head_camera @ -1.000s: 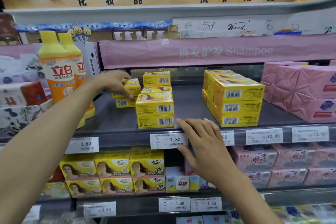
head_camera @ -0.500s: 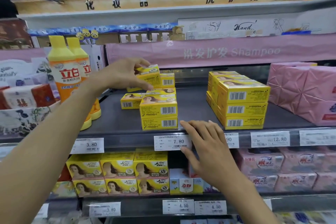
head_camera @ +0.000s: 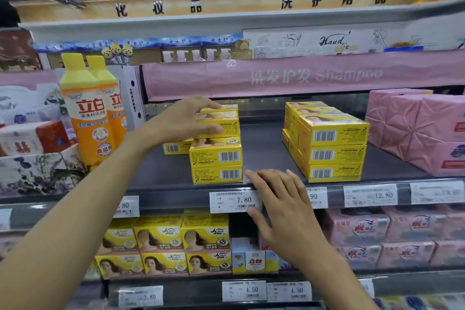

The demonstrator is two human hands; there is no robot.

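Yellow box (head_camera: 224, 124) | atop the front stack (head_camera: 217, 161) on the shelf (head_camera: 264, 148) | left hand (head_camera: 181, 121): fingers over top, thumb on front, gripping it | right hand (head_camera: 284, 205): fingers straight, flat on shelf lip | likely light, stiff carton; hold across top and front, corners may crush

Grey shelf (head_camera: 264, 148): 2 bottles (head_camera: 85, 113) far L, yellow boxes (head_camera: 216, 166) ctr-L, taller yellow stack (head_camera: 332, 156) ctr-R, pink packs (head_camera: 415, 133) R.

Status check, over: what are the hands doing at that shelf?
Left hand grips a yellow box, over the two-box stack. Right hand flat on the shelf edge by the 7.80 price tag. Nothing in the way.
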